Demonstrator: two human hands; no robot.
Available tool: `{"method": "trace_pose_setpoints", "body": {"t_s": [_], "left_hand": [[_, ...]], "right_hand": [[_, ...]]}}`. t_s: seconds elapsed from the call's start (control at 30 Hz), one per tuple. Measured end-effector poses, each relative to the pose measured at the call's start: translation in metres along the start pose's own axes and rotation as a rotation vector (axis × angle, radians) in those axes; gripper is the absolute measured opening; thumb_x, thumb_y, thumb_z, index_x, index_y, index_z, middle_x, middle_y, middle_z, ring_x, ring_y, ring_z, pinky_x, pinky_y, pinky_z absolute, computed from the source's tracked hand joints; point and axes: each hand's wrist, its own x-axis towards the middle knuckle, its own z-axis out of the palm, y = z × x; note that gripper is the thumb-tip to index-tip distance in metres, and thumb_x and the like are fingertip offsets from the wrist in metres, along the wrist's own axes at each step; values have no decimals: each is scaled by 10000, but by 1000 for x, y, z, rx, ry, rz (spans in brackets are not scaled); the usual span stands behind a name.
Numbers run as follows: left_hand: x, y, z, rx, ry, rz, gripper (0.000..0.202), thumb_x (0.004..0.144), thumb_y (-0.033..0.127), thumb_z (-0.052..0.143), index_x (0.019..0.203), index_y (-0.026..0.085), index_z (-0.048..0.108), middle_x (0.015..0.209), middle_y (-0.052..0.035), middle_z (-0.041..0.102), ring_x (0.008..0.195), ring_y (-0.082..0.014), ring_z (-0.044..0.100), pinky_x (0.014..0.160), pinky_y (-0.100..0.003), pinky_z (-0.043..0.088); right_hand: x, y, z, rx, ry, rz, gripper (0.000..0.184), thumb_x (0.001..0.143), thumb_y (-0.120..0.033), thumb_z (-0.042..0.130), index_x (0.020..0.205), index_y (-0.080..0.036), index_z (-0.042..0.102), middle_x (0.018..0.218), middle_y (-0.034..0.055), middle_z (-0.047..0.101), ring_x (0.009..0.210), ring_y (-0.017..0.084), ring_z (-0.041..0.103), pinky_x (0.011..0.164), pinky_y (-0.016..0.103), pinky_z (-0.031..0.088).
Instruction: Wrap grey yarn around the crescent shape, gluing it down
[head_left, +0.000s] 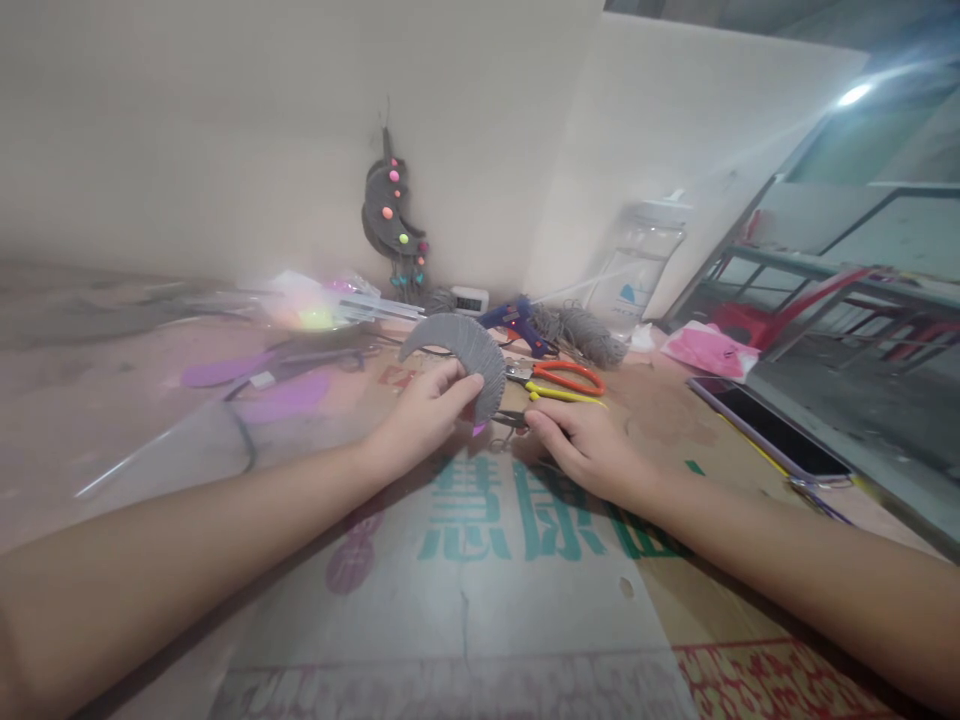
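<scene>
My left hand (437, 405) is closed on a grey crescent moon wrapped in yarn (480, 350), thumb on its front face. A bit of purple shows at the crescent's lower tip. My right hand (581, 440) grips a pair of pliers (513, 418); a yellow handle shows above the fingers, while the rest of the grip is hidden. Its dark jaws point left, close to the crescent's lower end; whether they touch it I cannot tell. A loose grey strand hangs below the jaws. Just behind lie orange-handled scissors (566, 377).
A blue glue gun (517, 322) and grey yarn (589, 335) lie behind my hands. A water bottle (637, 260) stands at the wall, near a pink packet (709, 350). A phone (772, 425) lies right. A decorated moon (390, 210) hangs on the wall. Purple cut pieces (289, 397) lie left.
</scene>
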Motion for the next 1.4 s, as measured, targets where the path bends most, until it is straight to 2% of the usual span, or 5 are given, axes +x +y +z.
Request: {"method": "trace_pose_setpoints", "body": {"t_s": [0.2,0.5,0.73,1.0,1.4], "left_hand": [[-1,2,1,-32,-11,-23,251,826,345,532,632,196,475,627,35,483,612,-121,453,603,-254,367],[-1,6,1,-31,124,-103,285,807,330,542,588,213,404,556,51,379,547,-118,368,537,-255,321],[0,4,2,-14,92,-68,268,811,322,539,593,213,428,562,50,405,570,-123,415,570,-249,367],[1,0,1,-17,38,-8,269,816,345,541,601,209,455,585,46,448,592,-122,447,602,-249,383],[1,-5,1,-113,15,-99,296,771,396,579,591,202,445,587,38,474,579,-121,453,542,-244,346]], "right_hand": [[1,-1,1,10,-1,22,390,988,-344,379,642,-201,487,573,-19,488,542,130,436,570,250,303],[-1,3,-1,27,22,-5,361,994,-330,371,688,-199,511,602,-9,517,564,134,473,573,251,326],[0,0,0,-24,32,-37,364,999,-328,352,673,-203,456,615,-7,509,581,136,450,580,251,320],[-1,1,1,-31,12,-11,372,1003,-330,369,696,-195,530,628,1,546,590,139,477,591,249,324],[1,3,3,-11,-6,17,378,1007,-343,373,692,-197,522,617,-7,536,584,139,484,571,249,318]]}}
